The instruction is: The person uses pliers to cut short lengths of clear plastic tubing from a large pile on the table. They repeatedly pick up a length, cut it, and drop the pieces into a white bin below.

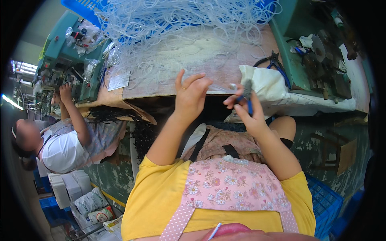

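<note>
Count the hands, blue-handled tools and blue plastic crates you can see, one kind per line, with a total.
Hands: 3, namely the person's left hand, right hand and a co-worker's hand at the green machine.
Blue-handled tools: 2, namely the small tool in the right hand and the pliers on the bench.
Blue plastic crates: 2, namely one crate behind the clear loops and one crate at lower right.
Total: 7
</note>
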Tool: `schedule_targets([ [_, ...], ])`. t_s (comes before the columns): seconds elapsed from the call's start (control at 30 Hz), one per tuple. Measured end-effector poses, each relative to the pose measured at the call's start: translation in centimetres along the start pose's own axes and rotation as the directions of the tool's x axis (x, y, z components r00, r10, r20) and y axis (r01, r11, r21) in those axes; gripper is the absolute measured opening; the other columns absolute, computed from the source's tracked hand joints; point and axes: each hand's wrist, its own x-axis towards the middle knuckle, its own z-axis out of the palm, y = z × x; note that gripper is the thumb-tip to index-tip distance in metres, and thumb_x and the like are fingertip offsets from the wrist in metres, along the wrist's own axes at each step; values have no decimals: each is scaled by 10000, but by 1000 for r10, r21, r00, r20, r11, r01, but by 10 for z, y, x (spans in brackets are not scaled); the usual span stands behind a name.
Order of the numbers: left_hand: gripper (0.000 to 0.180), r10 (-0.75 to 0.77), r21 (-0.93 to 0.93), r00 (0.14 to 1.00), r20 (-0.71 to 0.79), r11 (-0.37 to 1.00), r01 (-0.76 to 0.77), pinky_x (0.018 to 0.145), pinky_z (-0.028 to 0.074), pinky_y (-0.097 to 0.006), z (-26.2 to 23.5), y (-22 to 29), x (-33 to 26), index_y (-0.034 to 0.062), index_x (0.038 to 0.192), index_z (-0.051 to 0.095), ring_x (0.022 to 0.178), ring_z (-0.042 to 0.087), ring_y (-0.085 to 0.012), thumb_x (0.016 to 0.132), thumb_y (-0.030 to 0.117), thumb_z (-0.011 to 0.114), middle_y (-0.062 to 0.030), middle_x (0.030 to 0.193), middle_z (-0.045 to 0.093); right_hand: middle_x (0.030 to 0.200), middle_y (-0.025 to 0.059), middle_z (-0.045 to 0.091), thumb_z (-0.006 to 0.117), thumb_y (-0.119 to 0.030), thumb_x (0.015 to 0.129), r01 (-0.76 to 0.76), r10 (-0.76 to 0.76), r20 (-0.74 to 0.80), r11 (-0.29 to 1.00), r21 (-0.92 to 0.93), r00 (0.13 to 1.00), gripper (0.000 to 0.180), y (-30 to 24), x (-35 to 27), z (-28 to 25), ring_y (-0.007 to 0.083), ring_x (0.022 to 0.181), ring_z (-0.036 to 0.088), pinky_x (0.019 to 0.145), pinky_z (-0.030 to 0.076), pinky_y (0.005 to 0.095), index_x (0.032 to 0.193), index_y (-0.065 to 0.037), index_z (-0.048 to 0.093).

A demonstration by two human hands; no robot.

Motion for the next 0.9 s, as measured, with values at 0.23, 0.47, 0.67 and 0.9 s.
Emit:
schedule_targets([
  [0.23, 468, -77, 6, 995, 59, 997, 77, 1105, 242, -492, 36, 22, -18, 86, 1266, 525, 1243, 479, -276, 813, 65, 644, -123, 1257, 534, 1140, 158, 538, 442, 19, 936, -11, 10, -97, 1000, -4, 995, 329, -10, -24, 2, 198, 1000, 577, 862, 460, 343, 1255, -36, 387],
  [0.47, 698, -512, -791, 613, 602, -485, 372, 1113, 291, -456, 34, 78, -21, 56, 1498, 121, 1356, 356, -315, 982, 348, 490, -218, 1484, 292, 1070, 152, 546, 509, 70, 832, 162, -37, 227, 814, -558, 973, 277, -15, -23, -1, 257, 924, 579, 833, 467, 339, 1093, -21, 519],
  [0.67, 502, -756, -890, 470, 456, -379, 253, 819, 453, -320, 15, 59, -1, 63, 1409, 362, 894, 548, -177, 958, 247, 485, -160, 1172, 554, 1149, 144, 539, 579, -171, 880, -28, -29, -144, 925, -380, 989, 625, -16, -26, 6, 226, 1087, 515, 907, 416, 352, 1409, 10, 300],
  [0.9, 601, -753, -914, 598, 275, -397, -79, 767, 399, -338, 1, 58, 6, 80, 1458, 290, 791, 460, -176, 923, 309, 439, -99, 1012, 509, 1113, 111, 539, 762, -154, 695, 37, 6, 53, 643, -765, 999, 772, -66, -34, 3, 260, 933, 566, 787, 482, 344, 1387, -68, 431],
])
